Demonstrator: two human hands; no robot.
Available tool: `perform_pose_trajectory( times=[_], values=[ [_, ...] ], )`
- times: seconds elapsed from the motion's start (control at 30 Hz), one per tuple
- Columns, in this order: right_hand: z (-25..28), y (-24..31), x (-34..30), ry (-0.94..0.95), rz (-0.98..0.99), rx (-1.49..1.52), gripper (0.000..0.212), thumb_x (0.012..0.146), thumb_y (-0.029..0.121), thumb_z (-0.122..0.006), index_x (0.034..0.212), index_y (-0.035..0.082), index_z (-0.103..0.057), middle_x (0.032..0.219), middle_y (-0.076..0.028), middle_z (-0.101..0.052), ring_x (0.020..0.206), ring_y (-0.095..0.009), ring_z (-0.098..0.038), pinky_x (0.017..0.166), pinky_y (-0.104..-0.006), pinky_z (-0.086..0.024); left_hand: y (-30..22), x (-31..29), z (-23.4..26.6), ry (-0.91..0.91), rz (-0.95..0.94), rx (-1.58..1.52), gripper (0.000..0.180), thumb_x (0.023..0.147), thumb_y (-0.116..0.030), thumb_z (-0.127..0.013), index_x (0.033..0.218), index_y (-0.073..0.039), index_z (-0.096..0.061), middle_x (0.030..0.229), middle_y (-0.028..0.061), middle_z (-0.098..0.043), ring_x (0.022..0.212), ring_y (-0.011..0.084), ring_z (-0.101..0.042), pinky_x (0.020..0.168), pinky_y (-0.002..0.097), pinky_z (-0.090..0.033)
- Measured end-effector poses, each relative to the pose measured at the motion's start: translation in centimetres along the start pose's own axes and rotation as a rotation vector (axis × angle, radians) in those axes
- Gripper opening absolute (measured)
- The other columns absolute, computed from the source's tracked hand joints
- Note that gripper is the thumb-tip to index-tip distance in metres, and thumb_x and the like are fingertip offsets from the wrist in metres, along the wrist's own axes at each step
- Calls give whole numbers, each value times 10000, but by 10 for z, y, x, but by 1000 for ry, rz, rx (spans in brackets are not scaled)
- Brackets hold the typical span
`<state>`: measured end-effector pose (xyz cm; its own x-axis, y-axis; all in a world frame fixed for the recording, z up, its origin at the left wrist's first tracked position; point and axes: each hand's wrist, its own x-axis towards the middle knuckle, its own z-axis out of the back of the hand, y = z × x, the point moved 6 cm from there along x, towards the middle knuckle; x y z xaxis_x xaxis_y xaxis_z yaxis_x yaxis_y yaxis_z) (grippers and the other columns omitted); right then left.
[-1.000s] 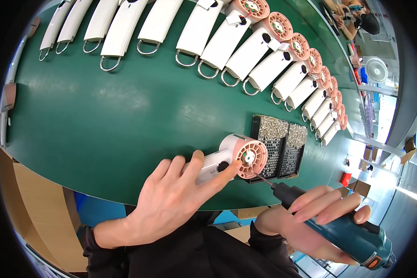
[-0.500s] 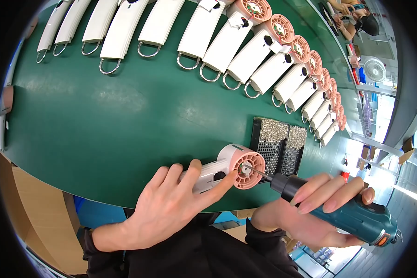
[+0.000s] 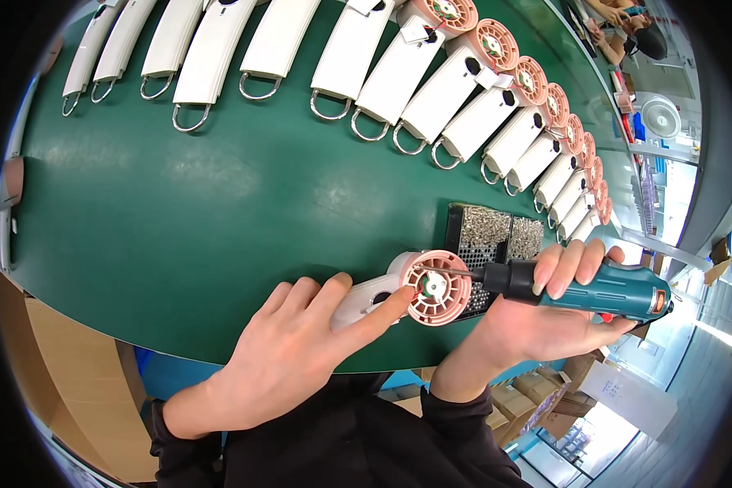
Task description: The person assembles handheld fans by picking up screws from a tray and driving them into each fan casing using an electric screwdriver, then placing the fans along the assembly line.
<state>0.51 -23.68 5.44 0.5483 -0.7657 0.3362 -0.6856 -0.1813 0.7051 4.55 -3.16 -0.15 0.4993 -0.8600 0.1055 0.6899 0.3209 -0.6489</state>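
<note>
Green workbench (image 3: 220, 211), half-built fans (image 3: 439, 93) lined up along the back — near the front edge the left hand (image 3: 293, 350) is holding down one pink-and-white fan (image 3: 397, 272), right hand (image 3: 529, 327) wrapped around a teal electric screwdriver (image 3: 606, 290), bit (image 3: 455, 272) over the fan's round head (image 3: 436, 286).

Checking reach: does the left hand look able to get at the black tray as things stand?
Probably not directly: the left hand holds the handheld fan, whose head, with the screwdriver pointed across it, lies between the hand and the black tray. A way around over the tabletop looks free.
</note>
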Motion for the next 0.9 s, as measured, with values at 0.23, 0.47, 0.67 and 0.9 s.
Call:
perform_pose_trajectory(
  times=[0.23,0.47,0.67,0.9],
  values=[
    [2,-2,-3,-3,-21,-22,672,920,617,-281,1160,14,-454,732,-100,-456,439,-191,-419,374,-328,-390,-1,0,0,40,32,-5,550,751,-17,-574,1272,-196,-571,987,116,-527,755,248,-490,702,336,-438],
    [-11,0,-9,102,9,-71,687,895,641,-326,1195,34,-444,751,-120,-475,453,-221,-464,385,-359,-436,0,3,-1,26,30,6,583,725,-7,-577,1273,-207,-569,987,116,-526,754,245,-487,695,333,-438],
    [-56,2,-19,439,-56,-244,764,788,700,-516,1146,30,-435,761,-132,-476,482,-261,-498,436,-391,-451,-17,-1,2,-63,-89,297,608,738,-79,-552,1325,-228,-501,960,133,-536,678,195,-474,617,277,-405],
    [-66,2,-41,424,-15,-332,834,743,789,-465,1050,16,-412,691,-138,-470,435,-265,-471,406,-382,-449,-19,-7,1,-3,-130,235,562,787,-112,-506,1344,-167,-450,917,128,-508,698,201,-489,633,279,-416]
  ],
)
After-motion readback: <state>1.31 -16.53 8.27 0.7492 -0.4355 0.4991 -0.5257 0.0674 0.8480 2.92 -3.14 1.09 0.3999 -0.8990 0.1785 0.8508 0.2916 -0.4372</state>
